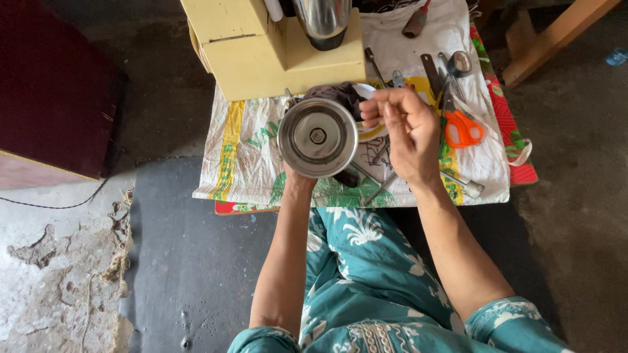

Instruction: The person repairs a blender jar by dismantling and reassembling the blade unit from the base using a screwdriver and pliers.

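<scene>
Left hand (296,178) gripping steel disc (318,137) from beneath, above cloth (418,171) | right hand (407,131) pinching closed beside disc, contents unclear | scissors (462,125) lying right of disc | keeping disc level is steadying work.

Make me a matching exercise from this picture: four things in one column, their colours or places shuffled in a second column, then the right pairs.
Things:
1. round steel part
2. scissors
3. appliance base
4. sleeves

Colours or places:
A. pale yellow, at the top of the cloth
B. orange handles, right of the right hand
C. teal with a white pattern
D. shiny metal with a nut at its centre, held up by the left hand

Pairs: 1-D, 2-B, 3-A, 4-C

The right hand is beside the steel part; the left hand is mostly hidden behind it.
</scene>
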